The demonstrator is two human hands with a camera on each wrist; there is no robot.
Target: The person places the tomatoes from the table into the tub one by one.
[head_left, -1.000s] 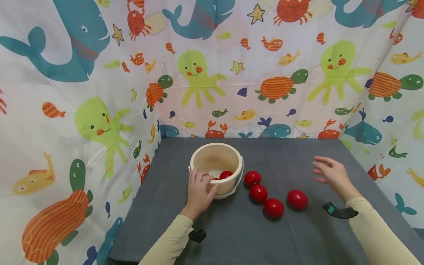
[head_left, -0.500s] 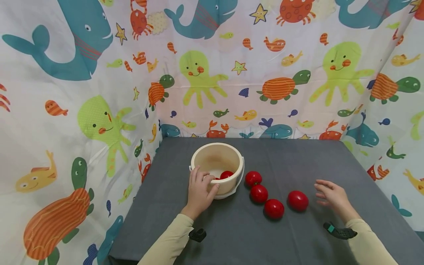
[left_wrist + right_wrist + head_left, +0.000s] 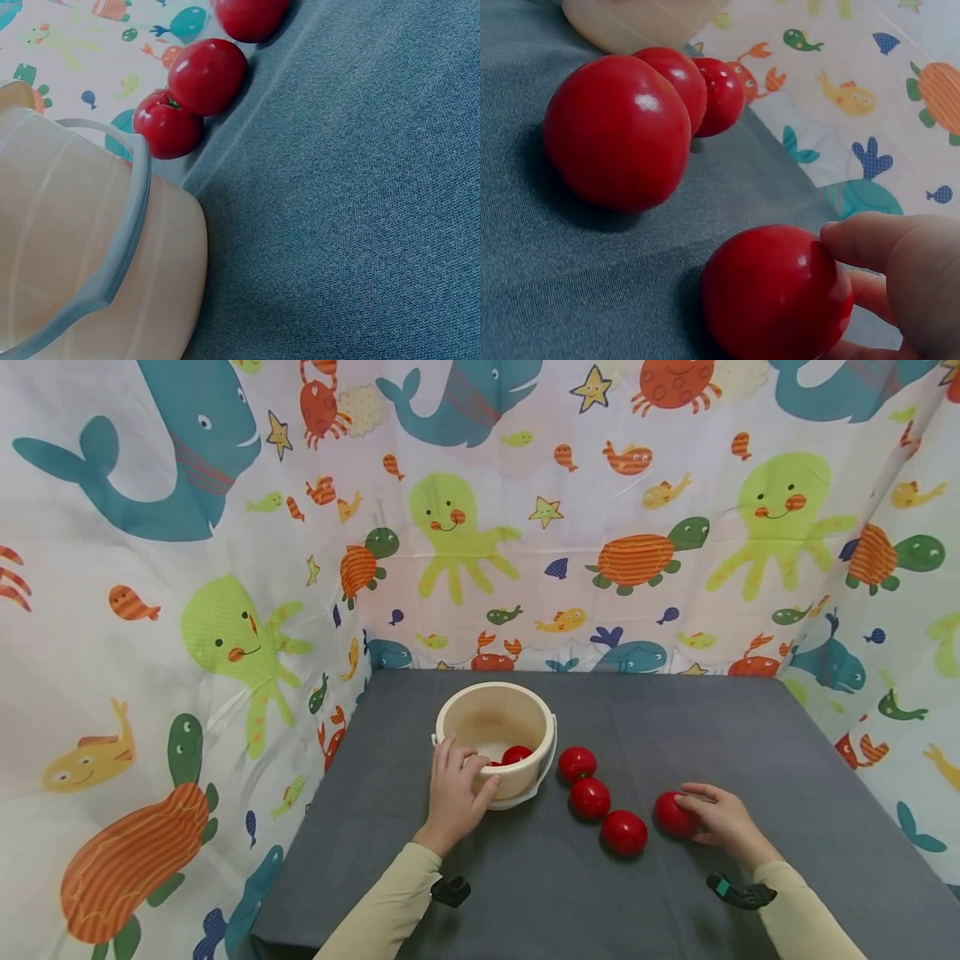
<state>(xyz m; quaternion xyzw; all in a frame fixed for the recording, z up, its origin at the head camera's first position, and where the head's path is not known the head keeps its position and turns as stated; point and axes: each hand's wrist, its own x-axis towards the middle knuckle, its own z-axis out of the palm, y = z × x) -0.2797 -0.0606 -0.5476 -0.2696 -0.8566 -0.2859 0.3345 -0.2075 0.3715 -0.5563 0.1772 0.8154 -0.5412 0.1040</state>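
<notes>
In the head view my left hand (image 3: 458, 787) grips the near left rim of a cream bucket (image 3: 495, 710), fingers over the edge and thumb outside. Inside the bucket lie red tomatoes (image 3: 516, 754), partly hidden by the rim. My right hand (image 3: 727, 822) holds a red tomato (image 3: 672, 815) on its right side, fingertips on top and thumb lower down. That tomato (image 3: 776, 292) sits on the cloth in the right wrist view. Between it and the bucket stand three more: a far tomato (image 3: 577, 764), a middle tomato (image 3: 590, 798) and a near tomato (image 3: 624, 833).
A dark grey cloth (image 3: 540, 893) covers the table. Patterned sea-animal curtains (image 3: 525, 568) hang behind it and along both sides. The bucket's pale handle (image 3: 127, 240) hangs down on its outside.
My right hand has come down and to the left, from above the cloth onto the rightmost tomato. My left hand stays on the bucket's rim. The view has shifted slightly.
</notes>
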